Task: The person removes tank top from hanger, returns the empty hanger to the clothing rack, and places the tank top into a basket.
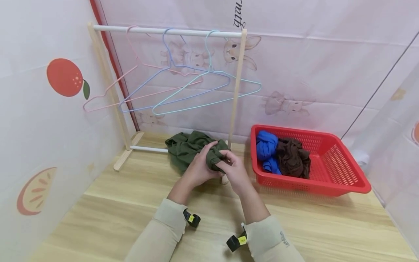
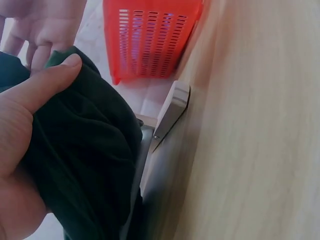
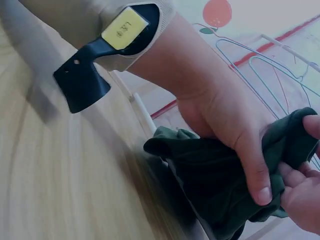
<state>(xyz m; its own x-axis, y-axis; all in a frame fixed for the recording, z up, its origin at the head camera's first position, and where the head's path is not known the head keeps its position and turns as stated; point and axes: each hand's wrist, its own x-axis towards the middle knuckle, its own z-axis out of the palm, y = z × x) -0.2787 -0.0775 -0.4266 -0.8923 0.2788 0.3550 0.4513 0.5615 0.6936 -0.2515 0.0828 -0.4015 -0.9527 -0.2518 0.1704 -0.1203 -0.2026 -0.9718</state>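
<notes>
A crumpled dark green garment point(image 1: 188, 147) lies partly on the table and partly in both hands; its kind cannot be told from the folds. My left hand point(image 1: 197, 168) grips a bunched part of it, the thumb point(image 2: 55, 82) pressed over the cloth in the left wrist view. From the right, my right hand point(image 1: 236, 172) pinches the same bunch between thumb and fingers. In the right wrist view, the right fingers point(image 3: 300, 192) reach into the cloth's folds beside the left thumb. Some fingertips are hidden by the fabric.
Behind the hands stands a rack with a white rail point(image 1: 150, 30), carrying a pink hanger point(image 1: 111, 87), a blue hanger point(image 1: 144, 84) and a mint hanger point(image 1: 183, 89). To the right, a red basket point(image 1: 340, 165) contains blue cloth point(image 1: 266, 145) and brown cloth point(image 1: 291, 160).
</notes>
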